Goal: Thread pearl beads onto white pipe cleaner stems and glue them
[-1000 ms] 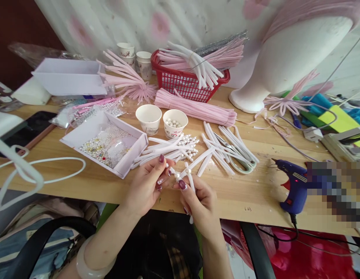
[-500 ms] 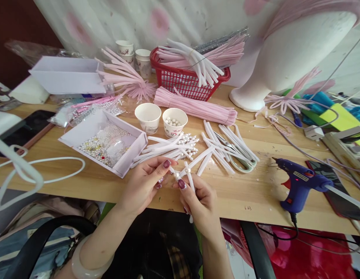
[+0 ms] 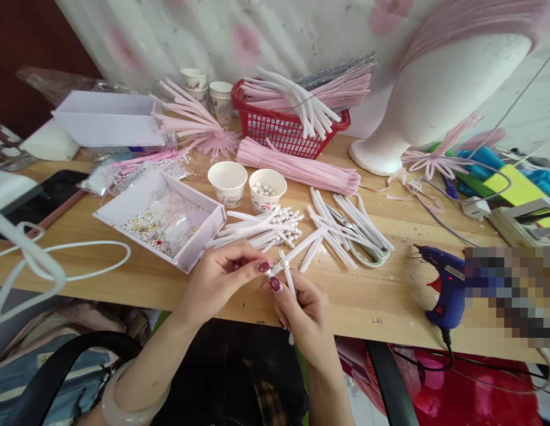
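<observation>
My left hand (image 3: 225,275) is closed, its thumb and forefinger pinching the pearl-tipped end of a short white pipe cleaner (image 3: 277,270). My right hand (image 3: 304,305) is closed around another white pipe cleaner (image 3: 290,284), which has a pearl (image 3: 286,264) near its top and pokes out below the palm. The two stems cross between my fingertips, just over the table's front edge. Beyond my hands lie several pearl-tipped white stems (image 3: 243,231) and several plain cut white stems (image 3: 325,231). Scissors (image 3: 367,255) lie among the plain ones. My fingers partly hide the held ends.
Behind the stems stand a paper cup of pearls (image 3: 268,204) and another paper cup (image 3: 227,192). A white box of beads (image 3: 203,239) is at left. Pink pipe cleaners (image 3: 296,165) lie before a red basket (image 3: 283,130). A blue glue gun (image 3: 446,284) stands at right, near a white foam head (image 3: 452,106).
My left thumb and forefinger have shifted slightly right and down, closing over the pearl end between my hands. The right hand stays nearly in place. The view has shifted slightly.
</observation>
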Demonstrator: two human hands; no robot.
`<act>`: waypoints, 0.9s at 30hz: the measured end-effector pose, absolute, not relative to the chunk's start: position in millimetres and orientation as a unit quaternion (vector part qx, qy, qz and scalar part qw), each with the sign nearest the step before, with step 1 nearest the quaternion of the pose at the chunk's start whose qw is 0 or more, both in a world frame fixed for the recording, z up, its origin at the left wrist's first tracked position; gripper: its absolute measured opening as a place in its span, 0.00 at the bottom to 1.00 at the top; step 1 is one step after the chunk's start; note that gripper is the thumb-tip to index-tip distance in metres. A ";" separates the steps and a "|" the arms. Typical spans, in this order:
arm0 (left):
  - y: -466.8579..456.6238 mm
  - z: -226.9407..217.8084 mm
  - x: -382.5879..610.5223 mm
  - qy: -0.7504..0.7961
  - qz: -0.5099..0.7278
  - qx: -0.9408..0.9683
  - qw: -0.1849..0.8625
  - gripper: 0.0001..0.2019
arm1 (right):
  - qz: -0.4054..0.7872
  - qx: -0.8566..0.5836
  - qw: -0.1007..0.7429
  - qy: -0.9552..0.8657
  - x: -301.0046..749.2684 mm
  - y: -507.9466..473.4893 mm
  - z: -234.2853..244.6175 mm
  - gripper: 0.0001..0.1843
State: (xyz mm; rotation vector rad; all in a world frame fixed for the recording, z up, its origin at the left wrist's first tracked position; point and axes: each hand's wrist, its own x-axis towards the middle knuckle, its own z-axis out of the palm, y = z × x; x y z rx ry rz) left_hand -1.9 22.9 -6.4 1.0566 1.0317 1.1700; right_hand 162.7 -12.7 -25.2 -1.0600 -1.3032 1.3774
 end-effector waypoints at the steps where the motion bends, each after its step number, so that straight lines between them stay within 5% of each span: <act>1: 22.5 -6.3 -0.9 0.435 0.498 0.433 0.613 0.07 | 0.560 -0.430 0.466 -0.533 162.7 -12.4 -25.2 0.21; 5: 21.5 -6.0 5.9 0.401 0.512 0.283 0.705 0.12 | 0.566 -0.432 0.467 -0.525 160.9 -11.5 -24.9 0.21; 9: 25.0 -0.7 9.0 0.390 0.557 0.160 0.716 0.03 | 0.578 -0.425 0.475 -0.510 159.3 -12.5 -24.2 0.20; 14: 28.4 11.2 10.3 0.399 0.581 0.049 0.708 0.19 | 0.600 -0.394 0.441 -0.539 162.7 -15.0 -25.6 0.23; 27: 25.5 22.4 22.9 0.407 0.528 -0.011 0.745 0.18 | 0.592 -0.406 0.410 -0.563 162.0 -14.4 -23.2 0.25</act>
